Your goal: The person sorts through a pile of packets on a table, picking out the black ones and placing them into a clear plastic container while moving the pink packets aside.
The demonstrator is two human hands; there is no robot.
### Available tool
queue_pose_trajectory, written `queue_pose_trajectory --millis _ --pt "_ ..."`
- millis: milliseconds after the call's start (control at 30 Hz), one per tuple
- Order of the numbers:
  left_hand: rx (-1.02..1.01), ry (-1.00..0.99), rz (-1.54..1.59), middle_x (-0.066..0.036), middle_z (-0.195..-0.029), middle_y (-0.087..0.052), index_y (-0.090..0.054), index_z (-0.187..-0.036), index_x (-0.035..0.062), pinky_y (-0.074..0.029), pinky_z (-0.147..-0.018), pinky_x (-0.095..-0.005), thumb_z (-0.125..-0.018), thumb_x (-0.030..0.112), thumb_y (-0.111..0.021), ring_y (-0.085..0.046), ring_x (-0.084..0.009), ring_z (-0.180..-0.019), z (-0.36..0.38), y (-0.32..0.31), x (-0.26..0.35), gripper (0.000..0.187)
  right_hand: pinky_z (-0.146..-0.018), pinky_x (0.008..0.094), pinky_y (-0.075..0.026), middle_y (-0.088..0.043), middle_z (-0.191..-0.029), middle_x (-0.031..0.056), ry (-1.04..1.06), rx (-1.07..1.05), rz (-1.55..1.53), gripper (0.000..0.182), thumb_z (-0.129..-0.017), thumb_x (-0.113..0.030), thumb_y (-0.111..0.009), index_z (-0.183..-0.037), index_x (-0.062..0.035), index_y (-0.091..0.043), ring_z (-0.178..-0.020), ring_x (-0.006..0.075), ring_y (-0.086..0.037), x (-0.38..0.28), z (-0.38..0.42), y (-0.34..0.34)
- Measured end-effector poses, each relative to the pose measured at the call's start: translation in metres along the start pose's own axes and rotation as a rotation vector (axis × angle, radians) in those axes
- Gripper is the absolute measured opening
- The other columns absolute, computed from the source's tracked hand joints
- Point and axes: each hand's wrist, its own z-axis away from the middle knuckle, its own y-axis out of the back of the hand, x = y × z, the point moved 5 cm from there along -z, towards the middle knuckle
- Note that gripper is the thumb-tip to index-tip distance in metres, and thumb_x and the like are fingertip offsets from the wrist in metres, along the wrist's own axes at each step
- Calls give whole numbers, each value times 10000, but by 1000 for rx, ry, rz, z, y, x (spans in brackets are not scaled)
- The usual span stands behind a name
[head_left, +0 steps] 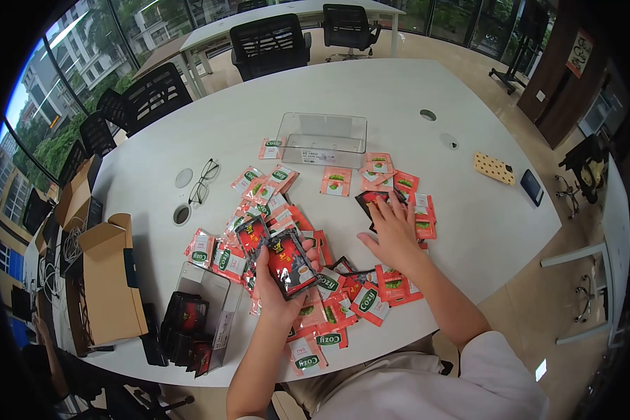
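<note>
My left hand is closed around black-and-red sachets with a cup picture, at least two of them fanned out. My right hand has its fingers stretched over another black-and-red sachet at the right of the pile; its fingertips rest on the packet. Around both hands lie many pink-and-red sachets, several reading "Cozy". A few dark sachets show among them between my hands. At the lower left, a clear plastic box holds a stack of black sachets.
Another clear plastic box stands beyond the pile. Eyeglasses lie at the left, near a cable hole. An open cardboard box sits on the left edge. A spotted phone case and a dark phone lie at the right.
</note>
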Motion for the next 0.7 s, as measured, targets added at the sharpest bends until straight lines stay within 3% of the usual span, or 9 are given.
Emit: queue_pose_trajectory --millis 100,133,233,267,400,700 --pt "-35 8 17 -186 -1130 -662 -500 -1278 -30 -600 -783 -389 -999 488 -453 -681 -269 -928 1 -1 -1 591 -1121 668 -207 -542 -1342 155 13 -44 1 523 -867 -319 -718 -1249 18 -597 -1401 335 -339 -3 0 3" --pt "-43 10 26 -186 -1130 -661 -498 -1279 -30 -598 -781 -389 -998 487 -454 -679 -271 -926 1 -1 -1 589 -1120 669 -219 -625 -1183 117 37 3 -52 389 -845 -248 -728 -1150 -18 -650 -1321 302 -445 -9 1 8" --pt "-45 9 42 -183 -1129 -660 -494 -1283 -27 -594 -783 -389 -998 482 -455 -677 -270 -922 1 -3 -1 585 -1117 669 -240 -667 -1000 70 164 42 -78 308 -807 -164 -734 -1087 -58 -664 -1182 257 -559 -19 3 3" --pt "-41 9 45 -182 -1130 -659 -493 -1284 -26 -593 -784 -389 -998 481 -455 -677 -269 -922 2 -4 -1 583 -1117 661 -262 -676 -889 40 209 141 -78 244 -781 -116 -728 -1017 -72 -680 -1073 225 -615 -23 5 2" --pt "-54 14 46 -177 -1137 -658 -492 -1286 -18 -594 -784 -391 -998 481 -455 -678 -266 -923 2 -4 -1 578 -1123 627 -290 -668 -874 34 311 153 -117 163 -782 -87 -715 -943 -68 -700 -1024 192 -621 -34 8 6" --pt "-103 -5 1 -172 -1143 -652 -490 -1297 -18 -578 -805 -374 -1013 499 -431 -673 -253 -946 2 -3 0 592 -988 455 -417 -635 -874 8 285 514 -156 314 -761 -33 -697 -1073 -46 -720 -889 204 -571 -36 6 55"
